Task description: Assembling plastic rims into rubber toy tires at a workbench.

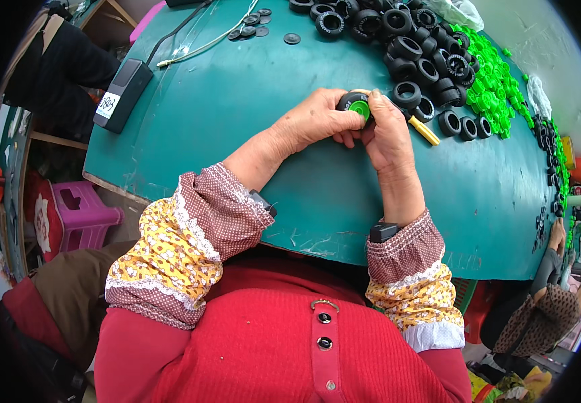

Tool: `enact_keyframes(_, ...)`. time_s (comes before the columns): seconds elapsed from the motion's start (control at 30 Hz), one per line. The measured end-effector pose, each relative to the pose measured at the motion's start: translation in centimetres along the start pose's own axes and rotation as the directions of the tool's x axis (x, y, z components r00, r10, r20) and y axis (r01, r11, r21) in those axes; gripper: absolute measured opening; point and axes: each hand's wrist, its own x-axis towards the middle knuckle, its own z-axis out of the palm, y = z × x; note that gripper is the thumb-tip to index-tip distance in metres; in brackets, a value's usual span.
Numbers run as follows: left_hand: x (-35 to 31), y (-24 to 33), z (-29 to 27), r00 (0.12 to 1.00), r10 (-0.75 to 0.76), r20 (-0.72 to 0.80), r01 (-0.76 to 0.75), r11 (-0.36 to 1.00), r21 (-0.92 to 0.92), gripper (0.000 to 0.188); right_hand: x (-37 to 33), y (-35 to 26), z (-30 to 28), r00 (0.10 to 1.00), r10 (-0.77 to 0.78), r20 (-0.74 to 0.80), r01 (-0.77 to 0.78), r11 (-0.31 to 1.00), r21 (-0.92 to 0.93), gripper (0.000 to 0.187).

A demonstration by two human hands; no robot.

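Note:
Between my two hands is a small black toy tyre (345,100) with a bright green plastic wheel hub (360,109) inside it. My left hand (317,119) grips the tyre from the left, its thumb against the green hub. On the other side my right hand (389,131) pinches the tyre's rim with thumb and fingers. Both hands are closed, just above the green tabletop. A yellow-handled tool (425,130) sticks out past my right hand; its tip is hidden, and whether it lies on the table or touches my hand I cannot tell.
A heap of black tyres (406,48) spreads over the far right of the table (237,87), beside a pile of green hubs (492,84). Black discs (292,38), a cable and a black box (124,95) lie far left. A purple stool (85,211) stands left; another person (539,309) sits right.

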Motion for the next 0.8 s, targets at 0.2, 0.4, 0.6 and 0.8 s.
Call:
enact_keyframes(0.2,0.1,-0.1,-1.1,0.994,-0.072,-0.087,0.040,0.944,-0.326,0.028,-0.4,-0.5,0.9,0.996,-0.072,0.050,0.072,0.997,-0.016,0.040)
enact_keyframes(0.4,-0.1,-0.2,-1.9,0.991,-0.060,-0.120,-0.010,0.859,-0.511,0.035,-0.5,-0.1,0.9,0.976,-0.129,0.175,0.170,0.955,-0.243,0.052)
enact_keyframes(0.6,0.1,-0.1,-1.7,0.979,-0.092,-0.180,-0.015,0.854,-0.520,0.039,-0.4,0.6,0.9,0.945,-0.276,0.177,0.328,0.814,-0.480,0.060)
enact_keyframes(0.8,0.0,0.3,-1.5,0.983,-0.147,-0.107,0.052,0.793,-0.607,0.048,-1.0,-0.3,1.8,0.949,-0.290,0.123,0.307,0.761,-0.571,0.059)
